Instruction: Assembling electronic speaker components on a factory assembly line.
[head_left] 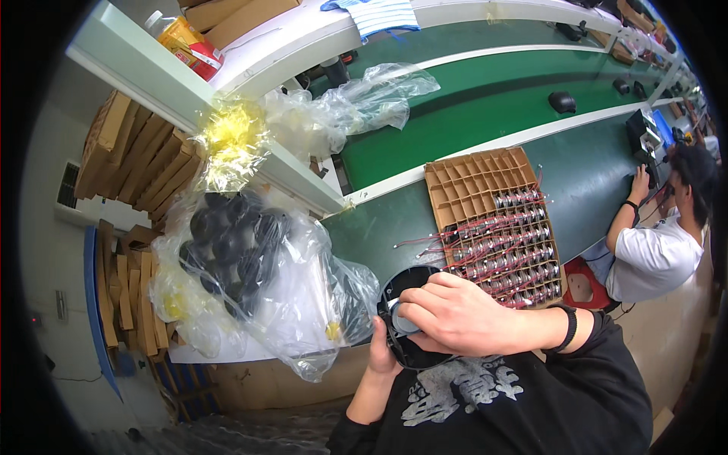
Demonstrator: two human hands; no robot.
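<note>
A round black plastic housing (388, 292) is held in front of my chest. My left hand (383, 353) grips its left side, with the thumb up along the rim. My right hand (464, 317) reaches over the housing with bent fingers, closed on a light-grey round part (404, 320) inside it; the palm and fingers hide most of that part. Just beyond the right hand lies a divided cardboard tray (469, 188). Several small metal motors (506, 250) with thin red wires fill its nearer rows.
On the left, a clear plastic bag (292, 303) holds black round parts (239, 239). A green conveyor belt (470, 91) runs behind a white rail, with a black part (562, 102) on it. Cardboard sheets (136, 152) stand at far left. A co-worker (660, 250) sits at right.
</note>
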